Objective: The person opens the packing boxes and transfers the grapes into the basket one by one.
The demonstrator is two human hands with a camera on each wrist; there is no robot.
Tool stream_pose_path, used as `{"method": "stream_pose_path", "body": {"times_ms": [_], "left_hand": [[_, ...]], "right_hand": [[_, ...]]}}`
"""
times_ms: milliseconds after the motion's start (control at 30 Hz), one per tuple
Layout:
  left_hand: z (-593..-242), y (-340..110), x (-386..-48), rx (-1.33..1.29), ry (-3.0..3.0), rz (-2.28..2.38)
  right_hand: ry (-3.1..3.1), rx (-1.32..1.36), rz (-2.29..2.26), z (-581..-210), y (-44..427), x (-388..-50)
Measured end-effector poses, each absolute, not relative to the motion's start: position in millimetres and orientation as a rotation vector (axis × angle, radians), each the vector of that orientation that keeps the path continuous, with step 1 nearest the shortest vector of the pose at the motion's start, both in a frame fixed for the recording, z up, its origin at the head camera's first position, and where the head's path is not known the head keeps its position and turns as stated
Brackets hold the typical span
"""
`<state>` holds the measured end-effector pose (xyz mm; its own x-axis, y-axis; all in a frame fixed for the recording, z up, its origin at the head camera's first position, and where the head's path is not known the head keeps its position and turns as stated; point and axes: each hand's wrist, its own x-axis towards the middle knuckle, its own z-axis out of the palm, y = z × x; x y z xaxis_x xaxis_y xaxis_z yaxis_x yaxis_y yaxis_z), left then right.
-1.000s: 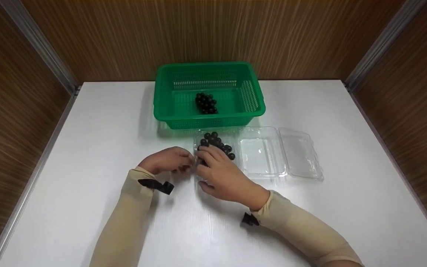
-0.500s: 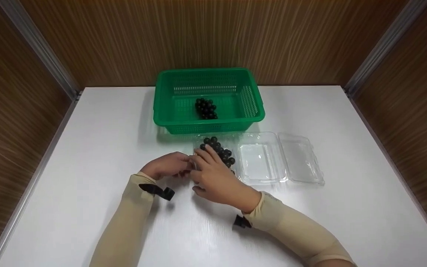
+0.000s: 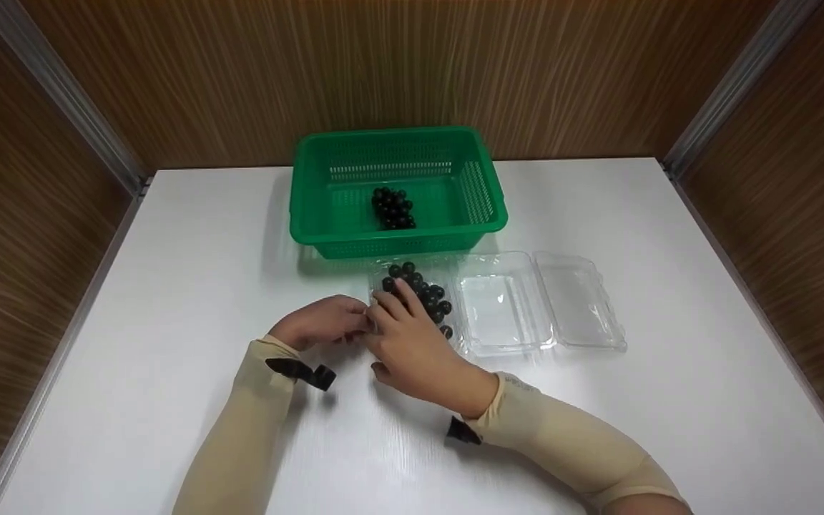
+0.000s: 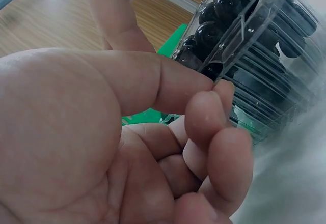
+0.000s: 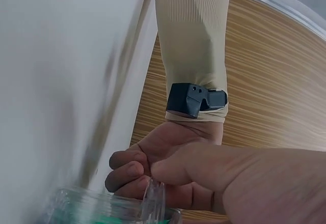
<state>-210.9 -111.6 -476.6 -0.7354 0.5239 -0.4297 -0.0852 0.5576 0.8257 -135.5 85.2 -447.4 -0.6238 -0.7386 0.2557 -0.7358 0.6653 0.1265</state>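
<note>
A clear plastic clamshell box point(image 3: 503, 350) lies unfolded on the table; dark round grapes point(image 3: 435, 293) fill its left part. My left hand point(image 3: 325, 320) is at the left side of this box. In the left wrist view its thumb and index finger point(image 4: 224, 94) pinch the box's clear rim. My right hand point(image 3: 419, 347) lies over the grapes and the left rim, fingers spread and slightly bent, covering part of the bunch. In the right wrist view its thumb point(image 5: 178, 168) comes close to the left hand and an upright plastic edge point(image 5: 154, 199); whether they touch is unclear.
Behind the box stands a green perforated basket point(image 3: 301, 229) with a dark grape bunch point(image 3: 393, 209) inside. To the right the clear lid section point(image 3: 580, 304) lies flat on the white table point(image 3: 190, 286). Wood-grain panels point(image 3: 398, 64) enclose the back and sides.
My left hand has moved slightly right onto the box edge. The right hand has shifted left and nearer, baring more grapes on the right side. The camera view has tilted a little.
</note>
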Motion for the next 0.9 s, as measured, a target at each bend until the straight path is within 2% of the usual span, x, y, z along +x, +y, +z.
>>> {"method": "stream_pose_path", "body": {"times_ms": [400,600,900], "left_hand": [[-475.6,-110.6,-208.8,0.365,2.163,1.182],[-474.5,-109.9,-209.7,0.398,2.159,1.202],[-477.1,-112.7,-209.8,0.314,2.023,1.259]], "right_hand": [[-2.485,1.044,0.027,-457.0,79.9,-124.7],[-2.508,1.095,0.112,-459.8,83.3,-129.1],[-2.574,1.267,0.188,-454.5,90.1,-138.7]]}}
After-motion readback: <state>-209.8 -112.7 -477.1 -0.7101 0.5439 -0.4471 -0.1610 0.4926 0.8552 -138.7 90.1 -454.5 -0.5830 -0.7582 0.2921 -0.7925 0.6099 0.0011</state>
